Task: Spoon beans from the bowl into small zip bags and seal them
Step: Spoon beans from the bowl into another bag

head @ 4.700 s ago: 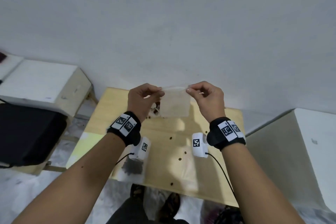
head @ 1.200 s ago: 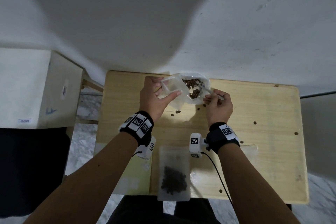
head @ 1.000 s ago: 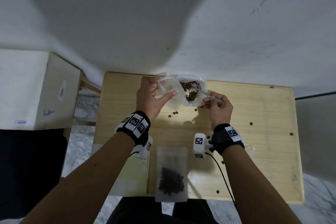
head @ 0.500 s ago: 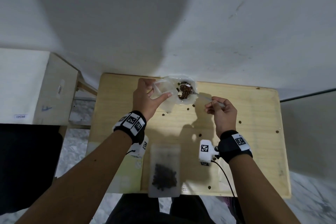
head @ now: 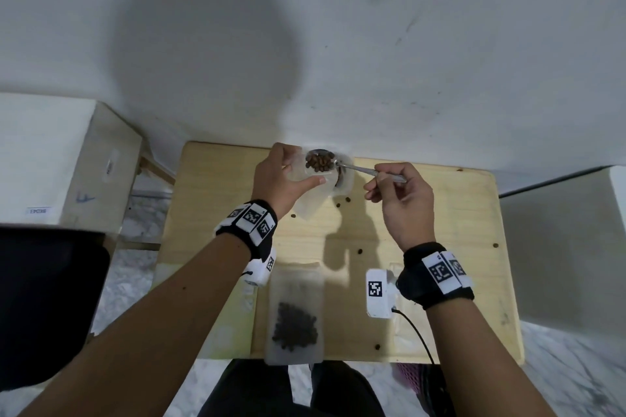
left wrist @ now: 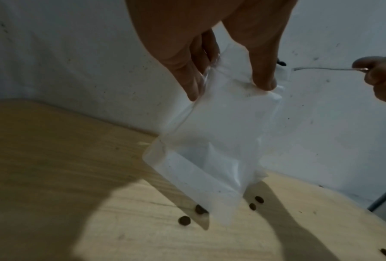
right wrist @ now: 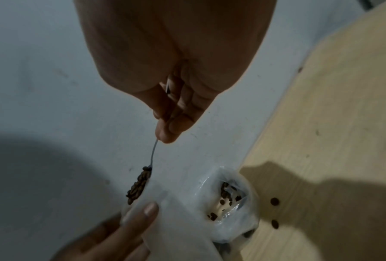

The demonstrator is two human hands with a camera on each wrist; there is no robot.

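Beans (head: 319, 162) heap the bowl of the spoon (head: 352, 166) I hold level over the mouth of the empty zip bag (head: 310, 195). My right hand (head: 401, 200) pinches the spoon's thin metal handle between thumb and curled fingers, out to the right of the bag. My left hand (head: 279, 179) grips the bag's top edge, thumb on the near face and fingers on the far one, so that it hangs above the far part of the wooden table (head: 440, 213). Just right of the hanging bag sits the bowl (right wrist: 229, 203), lined with clear plastic, a few beans left inside. A filled bag (head: 294, 311) lies flat at the table's near edge, between my wrists. Loose beans (left wrist: 184, 220) dot the tabletop under the empty bag and further right.
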